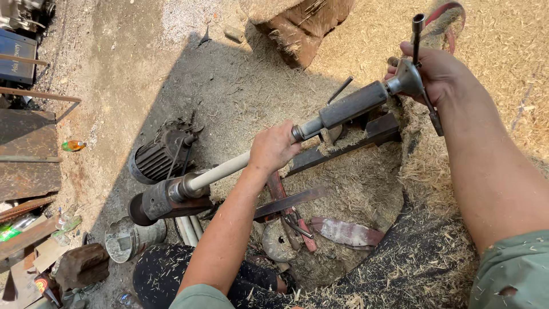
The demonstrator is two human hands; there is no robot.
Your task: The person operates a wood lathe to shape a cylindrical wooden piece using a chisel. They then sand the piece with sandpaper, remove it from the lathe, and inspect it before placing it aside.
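A pale wooden rod (220,170) is mounted in a rough lathe, running from the dark headstock chuck (163,197) at lower left up to the grey tailstock barrel (351,106). My left hand (273,147) is wrapped around the rod's upper end, right beside the barrel. My right hand (436,73) grips the tailstock's crank handle (417,43) at the funnel-shaped metal end at upper right. Sawdust clings to both forearms.
An electric motor (157,153) sits left of the rod. Rusty steel rails (343,146) form the lathe bed over heaped wood shavings (366,189). A metal tin (128,240), chisels (297,226), a wood block (303,26), a bottle (73,145) and scrap boards (28,154) lie around.
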